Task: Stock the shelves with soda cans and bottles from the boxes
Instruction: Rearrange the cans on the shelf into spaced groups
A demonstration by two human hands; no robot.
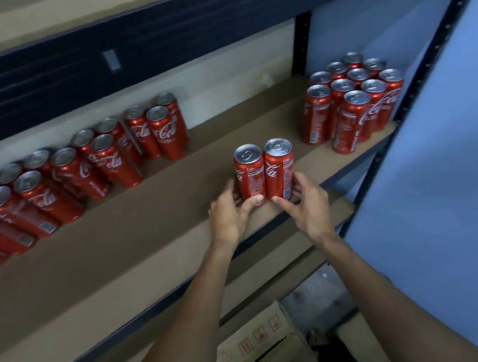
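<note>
Two slim red cola cans stand upright side by side near the front edge of the brown shelf board [143, 223]. My left hand [229, 216] grips the left can [250, 174] low down, thumb across its base. My right hand [307, 204] grips the right can [277, 169] the same way. Several more red cans [76, 171] stand in rows along the back left of the shelf. Another cluster of red cans [351, 100] stands at the right end.
A dark blue beam [142, 38] of the upper shelf hangs above. A blue panel [451, 159] closes off the right side beside a perforated upright. Below the shelf, an open cardboard box [260, 346] sits on the floor.
</note>
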